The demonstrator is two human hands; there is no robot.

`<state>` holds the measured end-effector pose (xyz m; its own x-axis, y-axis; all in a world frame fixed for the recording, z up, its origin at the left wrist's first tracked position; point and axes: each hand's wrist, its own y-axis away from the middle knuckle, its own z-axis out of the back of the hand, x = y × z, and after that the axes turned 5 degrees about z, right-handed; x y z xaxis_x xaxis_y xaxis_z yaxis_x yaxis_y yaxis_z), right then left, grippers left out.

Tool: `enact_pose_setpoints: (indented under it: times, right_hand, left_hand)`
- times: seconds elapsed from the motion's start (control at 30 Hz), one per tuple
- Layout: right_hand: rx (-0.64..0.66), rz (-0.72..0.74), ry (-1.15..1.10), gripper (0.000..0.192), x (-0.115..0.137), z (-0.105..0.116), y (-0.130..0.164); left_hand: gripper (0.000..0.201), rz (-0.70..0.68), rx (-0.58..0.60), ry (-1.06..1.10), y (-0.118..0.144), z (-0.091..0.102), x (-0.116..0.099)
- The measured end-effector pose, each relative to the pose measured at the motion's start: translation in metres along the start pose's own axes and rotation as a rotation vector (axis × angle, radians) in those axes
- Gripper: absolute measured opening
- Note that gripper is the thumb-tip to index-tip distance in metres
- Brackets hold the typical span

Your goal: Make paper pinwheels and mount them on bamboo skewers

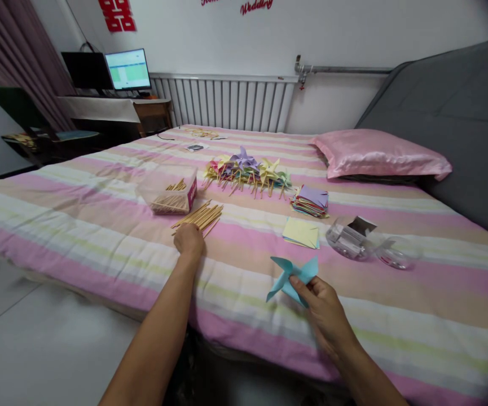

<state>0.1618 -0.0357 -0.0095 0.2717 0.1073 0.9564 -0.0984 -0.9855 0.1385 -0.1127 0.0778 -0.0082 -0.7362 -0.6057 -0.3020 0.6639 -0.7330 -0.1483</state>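
Observation:
My right hand (320, 301) pinches a light-blue paper pinwheel (285, 269) near its centre, thumb on top, holding it over the near part of the bed. My left hand (189, 239) is curled closed at the near end of a loose pile of thin wooden sticks (205, 214); its fingertips are hidden, so what it grips does not show. Just behind that pile, a clear plastic box (171, 192) holds more sticks. Pale-yellow paper squares (299, 232) lie beyond the blue pinwheel, with a taller stack of coloured paper (311, 200) behind them.
Finished-looking pinwheels on sticks (246, 169) lie heaped mid-bed. Round clear containers (349, 239) with small items sit at right. A pink pillow (383, 152) rests by the grey headboard (442, 107). The striped bed's near edge drops to the floor.

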Motion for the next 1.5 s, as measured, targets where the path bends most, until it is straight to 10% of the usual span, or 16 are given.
enact_pose_setpoints:
  times: [0.53, 0.97, 1.5]
  right_hand:
    - [0.033, 0.025, -0.016, 0.032, 0.004, 0.002, -0.003]
    - [0.144, 0.371, -0.091, 0.017, 0.032, 0.022, -0.013]
    - [0.058, 0.883, 0.284, 0.010, 0.038, 0.023, -0.004]
  left_hand:
    - [0.026, -0.109, 0.001, 0.266, 0.013, 0.021, -0.001]
    - [0.023, -0.598, 0.945, 0.895, 0.111, 0.044, -0.030]
    - [0.021, -0.679, 0.978, 0.863, 0.113, 0.038, -0.028]
